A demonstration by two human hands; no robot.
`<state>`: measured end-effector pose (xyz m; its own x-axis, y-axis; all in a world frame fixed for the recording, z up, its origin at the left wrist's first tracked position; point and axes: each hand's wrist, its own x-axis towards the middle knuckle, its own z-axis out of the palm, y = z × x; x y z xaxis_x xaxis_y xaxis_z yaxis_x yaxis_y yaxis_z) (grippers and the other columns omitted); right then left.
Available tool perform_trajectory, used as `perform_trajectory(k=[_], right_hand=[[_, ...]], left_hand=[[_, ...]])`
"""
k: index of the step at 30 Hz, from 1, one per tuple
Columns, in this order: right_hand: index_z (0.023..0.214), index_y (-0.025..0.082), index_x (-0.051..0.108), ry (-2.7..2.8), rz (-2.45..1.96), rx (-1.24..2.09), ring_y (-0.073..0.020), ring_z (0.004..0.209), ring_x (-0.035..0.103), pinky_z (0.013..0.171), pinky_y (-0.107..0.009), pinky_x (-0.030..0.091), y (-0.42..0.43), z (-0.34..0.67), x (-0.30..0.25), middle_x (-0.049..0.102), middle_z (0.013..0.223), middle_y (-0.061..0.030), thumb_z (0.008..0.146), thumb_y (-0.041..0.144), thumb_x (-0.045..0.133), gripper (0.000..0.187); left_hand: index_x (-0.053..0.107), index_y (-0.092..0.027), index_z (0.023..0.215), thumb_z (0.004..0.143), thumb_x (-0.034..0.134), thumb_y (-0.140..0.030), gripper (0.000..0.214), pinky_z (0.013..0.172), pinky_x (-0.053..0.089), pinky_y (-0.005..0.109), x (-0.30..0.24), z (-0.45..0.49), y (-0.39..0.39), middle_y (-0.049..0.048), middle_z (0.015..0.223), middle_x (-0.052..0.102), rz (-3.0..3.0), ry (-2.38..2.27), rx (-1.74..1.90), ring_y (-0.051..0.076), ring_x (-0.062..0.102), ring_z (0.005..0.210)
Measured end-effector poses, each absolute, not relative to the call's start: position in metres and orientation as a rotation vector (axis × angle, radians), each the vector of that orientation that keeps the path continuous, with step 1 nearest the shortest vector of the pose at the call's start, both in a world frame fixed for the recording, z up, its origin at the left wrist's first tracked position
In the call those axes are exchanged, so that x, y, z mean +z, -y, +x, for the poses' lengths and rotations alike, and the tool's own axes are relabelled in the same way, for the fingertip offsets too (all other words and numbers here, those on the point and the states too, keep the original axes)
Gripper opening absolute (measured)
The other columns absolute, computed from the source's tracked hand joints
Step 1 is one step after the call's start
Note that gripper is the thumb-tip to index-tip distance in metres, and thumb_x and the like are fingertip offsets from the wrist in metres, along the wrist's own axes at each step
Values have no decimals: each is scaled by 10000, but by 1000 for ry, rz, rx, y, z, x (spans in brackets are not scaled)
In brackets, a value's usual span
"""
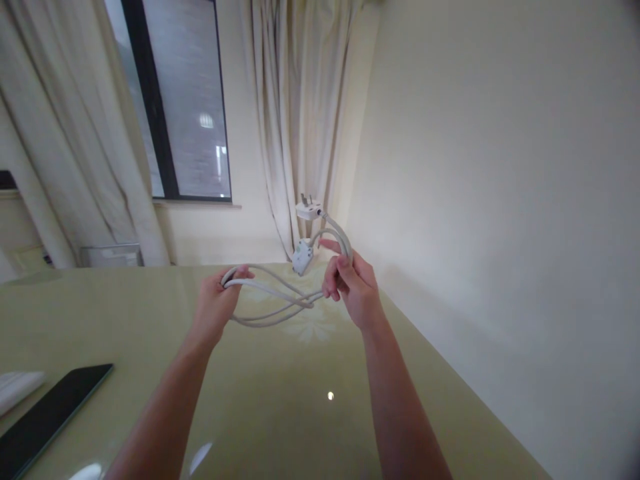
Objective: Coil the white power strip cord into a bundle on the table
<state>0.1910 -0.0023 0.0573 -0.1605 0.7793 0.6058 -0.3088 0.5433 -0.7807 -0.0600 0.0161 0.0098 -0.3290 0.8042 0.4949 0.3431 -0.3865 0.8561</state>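
Note:
A pale grey power cord (pixel 273 291) hangs in loose loops between my two hands, held above the table. My left hand (pixel 220 297) is closed round the left end of the loops, thumb on top. Toward the other end, my right hand (pixel 353 283) pinches the cord between thumb and fingers, with the index finger stretched out. Just beyond it a white plug (pixel 309 211) points its metal prongs upward. Below that plug dangles a white socket end (pixel 303 257), joined to a curved stretch of cord.
A glossy greenish table (pixel 280 413) lies under my arms. At its left are a dark flat tablet-like slab (pixel 55 413) and a white object (pixel 17 390). A bare wall (pixel 500 200) borders the right side; curtains (pixel 315 100) and a window (pixel 190 100) stand behind.

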Motion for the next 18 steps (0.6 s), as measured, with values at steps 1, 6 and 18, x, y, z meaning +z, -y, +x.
perform_trajectory(k=[1,6,18], right_hand=[[1101,213,682,1446,-464,981,-107,469,456,480,-259,420,4,191,58,514,572,62,932,573,665,398],[962,179,754,1390,-468,855,-88,410,317,408,-253,377,7,193,60,319,511,84,984,622,553,487],[646,199,494,1579,-780,906,-61,455,200,419,-234,180,4,215,59,252,543,90,928,548,675,484]], left_hand=[[772,-194,776,842,660,-554,383,527,287,261,9,-62,-17,10,603,542,1584,-1477,1757,155,422,593],[787,-186,817,850,628,-554,402,499,255,259,2,-65,-23,-17,544,466,1644,-1471,1655,137,342,528],[836,-160,894,872,668,-540,416,597,403,262,16,-62,-10,48,723,728,1787,-1331,1661,177,568,657]])
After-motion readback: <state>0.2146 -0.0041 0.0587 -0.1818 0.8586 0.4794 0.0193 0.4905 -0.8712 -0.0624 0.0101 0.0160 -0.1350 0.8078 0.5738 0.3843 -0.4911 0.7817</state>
